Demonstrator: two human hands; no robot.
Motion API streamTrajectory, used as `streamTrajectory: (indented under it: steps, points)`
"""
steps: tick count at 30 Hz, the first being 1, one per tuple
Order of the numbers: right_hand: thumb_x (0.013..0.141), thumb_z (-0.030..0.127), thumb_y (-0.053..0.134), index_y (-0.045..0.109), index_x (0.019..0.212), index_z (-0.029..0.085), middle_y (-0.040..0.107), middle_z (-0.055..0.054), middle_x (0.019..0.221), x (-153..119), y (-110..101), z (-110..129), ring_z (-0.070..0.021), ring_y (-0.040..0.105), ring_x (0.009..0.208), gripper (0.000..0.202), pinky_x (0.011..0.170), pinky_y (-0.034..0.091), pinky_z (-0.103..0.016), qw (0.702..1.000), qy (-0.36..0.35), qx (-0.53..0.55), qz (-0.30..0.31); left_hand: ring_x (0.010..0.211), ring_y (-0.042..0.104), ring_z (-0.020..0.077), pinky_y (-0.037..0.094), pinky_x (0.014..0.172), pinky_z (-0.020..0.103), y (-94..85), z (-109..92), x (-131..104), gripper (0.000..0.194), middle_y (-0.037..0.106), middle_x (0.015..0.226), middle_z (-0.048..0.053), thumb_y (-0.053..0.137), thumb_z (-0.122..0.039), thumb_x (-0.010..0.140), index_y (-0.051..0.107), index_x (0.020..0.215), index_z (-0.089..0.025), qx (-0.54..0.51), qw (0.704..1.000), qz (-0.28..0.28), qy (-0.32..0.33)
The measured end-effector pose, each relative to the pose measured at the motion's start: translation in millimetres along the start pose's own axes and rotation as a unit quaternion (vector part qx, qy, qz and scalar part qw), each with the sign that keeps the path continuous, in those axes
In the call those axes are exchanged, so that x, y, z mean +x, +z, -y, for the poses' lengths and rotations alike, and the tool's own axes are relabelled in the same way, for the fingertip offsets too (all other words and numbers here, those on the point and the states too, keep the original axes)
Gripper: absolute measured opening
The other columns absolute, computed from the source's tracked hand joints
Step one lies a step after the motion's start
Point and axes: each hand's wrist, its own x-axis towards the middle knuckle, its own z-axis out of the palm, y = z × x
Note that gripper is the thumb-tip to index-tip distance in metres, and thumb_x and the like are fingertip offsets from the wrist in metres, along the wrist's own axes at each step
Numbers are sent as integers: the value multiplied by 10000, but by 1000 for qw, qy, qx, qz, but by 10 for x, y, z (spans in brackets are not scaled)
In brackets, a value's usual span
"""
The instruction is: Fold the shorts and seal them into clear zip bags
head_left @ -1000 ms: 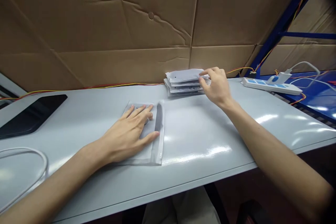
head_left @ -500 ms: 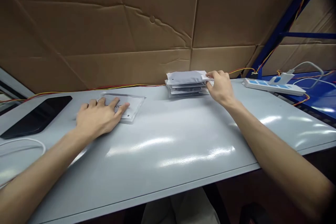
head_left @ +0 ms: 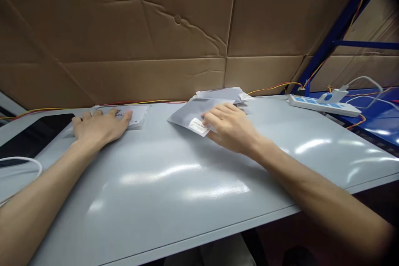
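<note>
My right hand (head_left: 232, 128) pinches the edge of a flat greyish packet (head_left: 187, 115) that has a white printed label near my fingertips. The packet is tilted above the table, in front of a stack of similar packets (head_left: 220, 93) by the cardboard. My left hand (head_left: 101, 126) lies with its fingers spread on another flat packet (head_left: 140, 115) with dark lettering, at the left of the table.
A black flat device (head_left: 34, 137) and a white cable (head_left: 29, 159) lie at the far left. A white power strip (head_left: 324, 105) with a plug sits at the right. Brown cardboard (head_left: 149, 33) stands behind the grey table (head_left: 174, 199), with coloured wires along its base.
My right hand has moved from the stack towards the left and nearer, bringing a labelled packet with it. My left hand and the packet under it have shifted left in view.
</note>
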Motion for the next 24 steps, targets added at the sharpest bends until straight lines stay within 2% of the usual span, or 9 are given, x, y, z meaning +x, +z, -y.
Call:
streamTrajectory:
  steps: [4, 8, 10, 12, 14, 16, 19, 21, 24]
  points:
    - [1012, 286, 491, 664, 872, 207, 712, -44, 823, 17, -9, 311, -198, 590, 767, 236, 729, 430, -365, 996, -78, 13, 29, 1313, 457, 536, 372, 1000, 673, -19, -50, -48, 832, 504, 1482, 297, 224, -675, 968, 512, 1471, -79, -6, 999, -31, 2]
    - [992, 626, 476, 691, 898, 227, 744, -51, 882, -13, 24, 457, -193, 631, 819, 462, 758, 463, -355, 985, -116, 124, 35, 1355, 423, 472, 352, 1075, 628, -91, -245, -208, 714, 516, 1480, 254, 243, -562, 998, 540, 1422, -70, -27, 993, -98, 57]
    - [962, 654, 516, 704, 884, 220, 745, -60, 885, -19, 51, 440, -192, 650, 819, 479, 760, 482, -346, 982, -89, 165, 36, 1355, 434, 431, 345, 1109, 596, -122, -415, -350, 666, 543, 1462, 223, 242, -521, 1009, 547, 1410, -87, -49, 986, -115, 112]
    - [977, 577, 556, 710, 915, 205, 742, -58, 885, -16, 80, 364, -191, 656, 827, 407, 771, 493, -340, 980, -37, 196, 28, 1374, 450, 336, 366, 1144, 485, -135, -600, -523, 620, 560, 1482, 136, 239, -511, 1022, 541, 1427, -152, -76, 973, -97, 194]
    - [1007, 458, 561, 705, 957, 197, 746, -56, 924, -10, 112, 251, -195, 657, 885, 302, 813, 498, -343, 976, 36, 216, 22, 1415, 436, 256, 340, 1189, 400, -131, -759, -693, 600, 532, 1535, 49, 292, -558, 1015, 522, 1466, -236, -92, 954, -61, 280]
    - [1006, 369, 573, 699, 974, 200, 748, -59, 1003, -10, 146, 130, -211, 652, 979, 212, 877, 495, -359, 969, 117, 218, 32, 1445, 412, 259, 322, 1207, 429, -121, -852, -825, 602, 477, 1587, 30, 306, -546, 1021, 463, 1527, -260, -114, 927, 3, 357]
    - [988, 351, 585, 708, 989, 197, 734, -85, 1101, -24, 198, -16, -254, 628, 1062, 197, 934, 482, -401, 959, 202, 186, 69, 1471, 385, 280, 316, 1218, 487, -120, -864, -939, 572, 447, 1609, 23, 345, -376, 996, 438, 1548, -256, -145, 906, 70, 392]
    - [987, 371, 575, 720, 1006, 187, 721, -109, 1132, -37, 232, -72, -279, 613, 1086, 235, 942, 478, -423, 953, 235, 167, 94, 1458, 410, 272, 339, 1213, 477, -138, -832, -995, 572, 489, 1577, 16, 376, -283, 949, 481, 1511, -263, -162, 897, 83, 404]
    - [983, 394, 573, 735, 1000, 194, 715, -112, 1126, -53, 282, -103, -292, 606, 1105, 257, 945, 478, -428, 946, 257, 162, 115, 1456, 427, 279, 358, 1210, 487, -180, -818, -1109, 556, 532, 1540, 11, 389, -274, 935, 506, 1478, -283, -173, 885, 93, 423]
